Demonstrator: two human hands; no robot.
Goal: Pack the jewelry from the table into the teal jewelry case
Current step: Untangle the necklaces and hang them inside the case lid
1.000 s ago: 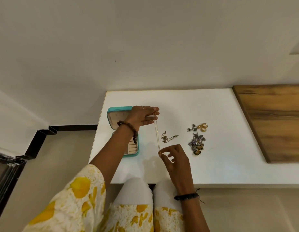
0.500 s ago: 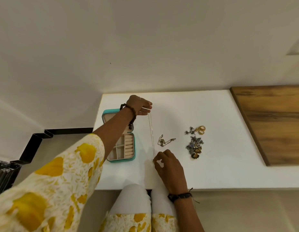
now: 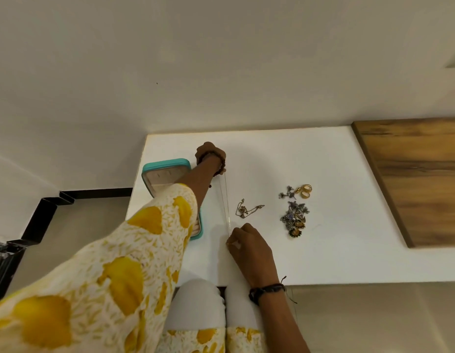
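Jewelry lies spread over the white surface (image 3: pixel 323 250) at the middle of the frame, and a thin pale chain (image 3: pixel 226 203) is stretched taut between the two hands, running from upper centre down toward the middle. The left hand (image 3: pixel 210 155) reaches far up the surface past the teal jewelry case (image 3: pixel 166 165), its fingers curled and holding the chain's upper end; the right hand (image 3: pixel 249 247) sits lower, near the front edge, its fingers (image 3: pixel 230 242) pinching the lower end. The case stands open at the left edge of the surface, its lid raised and its tray mostly hidden under the yellow-patterned sleeve (image 3: pixel 135 250). Just right of the taut chain a small dark necklace (image 3: pixel 248 209) lies loose. Further right sit two gold rings (image 3: pixel 305 191) touching a small grey piece (image 3: pixel 286 193), and below them a tangled heap of dark ornaments (image 3: pixel 295 220). A wooden board (image 3: pixel 419 179) covers the right end of the surface.
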